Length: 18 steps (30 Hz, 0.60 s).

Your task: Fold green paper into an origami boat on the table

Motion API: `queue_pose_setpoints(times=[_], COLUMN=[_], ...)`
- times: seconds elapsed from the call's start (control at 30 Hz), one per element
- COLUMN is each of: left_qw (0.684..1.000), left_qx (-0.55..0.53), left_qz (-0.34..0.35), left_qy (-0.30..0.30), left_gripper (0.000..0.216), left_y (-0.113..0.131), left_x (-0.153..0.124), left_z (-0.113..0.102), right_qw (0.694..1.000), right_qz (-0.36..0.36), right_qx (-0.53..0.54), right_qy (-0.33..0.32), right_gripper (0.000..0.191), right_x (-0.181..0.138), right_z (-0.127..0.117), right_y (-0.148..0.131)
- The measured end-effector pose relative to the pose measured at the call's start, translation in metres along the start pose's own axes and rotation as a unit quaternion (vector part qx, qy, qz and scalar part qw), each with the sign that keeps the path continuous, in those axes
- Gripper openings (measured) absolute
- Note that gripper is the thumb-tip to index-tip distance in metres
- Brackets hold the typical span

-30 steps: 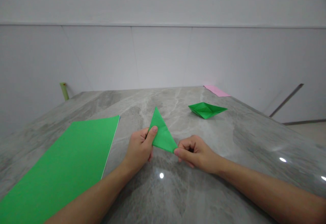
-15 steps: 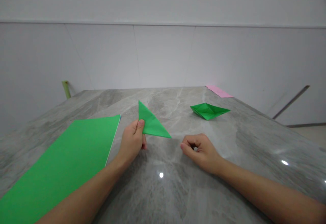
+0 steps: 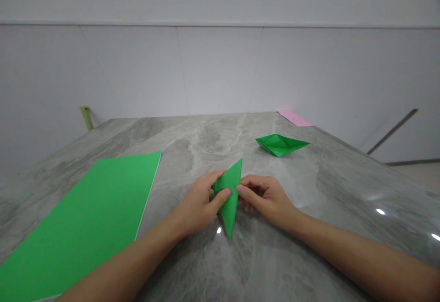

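A folded green paper triangle (image 3: 232, 180) is held up over the table, one long edge running nearly upright on its right side. My left hand (image 3: 202, 201) grips it from the left, thumb on the near face and fingers behind, mostly hidden. On the right edge, my right hand (image 3: 264, 197) pinches the paper between thumb and forefinger, its other fingers curled beneath. Beyond my right hand, a folded green paper boat (image 3: 282, 145) lies on the table, pointed at both ends.
Large green paper sheets (image 3: 92, 215) lie flat at the left, partly behind my left forearm. A pink paper (image 3: 295, 118) rests at the far right edge of the grey marbled table (image 3: 192, 141). A white wall (image 3: 220, 70) stands behind.
The paper triangle has moved right and toward me and has been turned, its long edge now nearly upright. My right hand, previously apart from it, now pinches its edge.
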<state>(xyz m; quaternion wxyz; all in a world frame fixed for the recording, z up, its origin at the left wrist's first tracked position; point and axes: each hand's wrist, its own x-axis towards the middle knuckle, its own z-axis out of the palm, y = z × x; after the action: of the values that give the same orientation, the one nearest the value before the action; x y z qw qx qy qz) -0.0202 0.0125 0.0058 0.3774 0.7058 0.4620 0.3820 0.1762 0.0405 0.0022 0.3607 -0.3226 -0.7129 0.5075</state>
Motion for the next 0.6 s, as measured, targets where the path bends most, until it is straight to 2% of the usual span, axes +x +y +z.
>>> queue_pose_setpoints(times=[0.1,0.17,0.3,0.47,0.6], left_qw=[1.0,1.0,0.999,0.992,0.975], left_qx=[0.0,-0.006,-0.031,-0.112,-0.21], left_qz=[0.018,0.023,0.037,0.031,0.004], left_qy=[-0.009,-0.014,-0.023,-0.052,-0.076], left_gripper=[0.065,0.074,0.069,0.066,0.07], left_y=[0.0,-0.001,-0.001,-0.001,-0.005], left_x=[-0.004,-0.006,-0.007,-0.006,-0.006], left_z=[0.004,0.007,0.012,0.014,0.014], right_qw=[0.999,0.998,0.993,0.996,0.995], right_qz=[-0.018,-0.029,-0.042,-0.047,-0.064], right_qx=[-0.019,-0.052,-0.107,-0.079,-0.08], right_qy=[0.019,0.029,0.038,0.011,0.01], right_gripper=[0.028,0.026,0.024,0.026,0.026], right_x=[-0.001,-0.002,-0.004,-0.004,-0.004], right_z=[0.0,0.0,-0.001,-0.001,0.001], right_y=[-0.001,-0.002,-0.005,-0.008,-0.009])
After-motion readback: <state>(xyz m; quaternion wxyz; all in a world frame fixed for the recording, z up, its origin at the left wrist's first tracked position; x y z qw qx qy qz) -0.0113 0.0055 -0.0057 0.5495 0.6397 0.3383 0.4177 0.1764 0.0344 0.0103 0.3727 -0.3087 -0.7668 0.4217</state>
